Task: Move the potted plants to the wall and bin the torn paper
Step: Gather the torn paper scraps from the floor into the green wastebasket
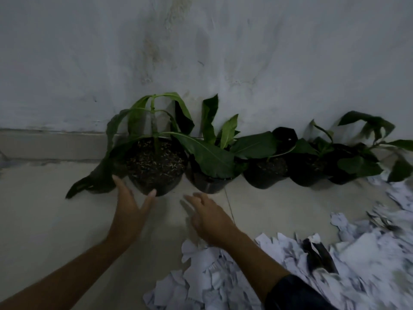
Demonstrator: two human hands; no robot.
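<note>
Along the wall (223, 52) at the floor's far edge, potted plants (223, 157) are lining up as open, empty hands (128, 211) (210, 218) are hovering beside the leftmost pot (156, 166), torn paper (312, 265) awaiting binning.

setting: dim bare corner of a building, likely a home or yard edge. evidence: stained plaster wall (201, 52), pale concrete floor (44, 209), low ledge (44, 144) along the wall base.

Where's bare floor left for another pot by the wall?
Bare floor lies left of the leftmost pot, bordered by the wall and the left hand. A thinner strip runs before the pot row. Right and near side are crowded with torn paper.
</note>
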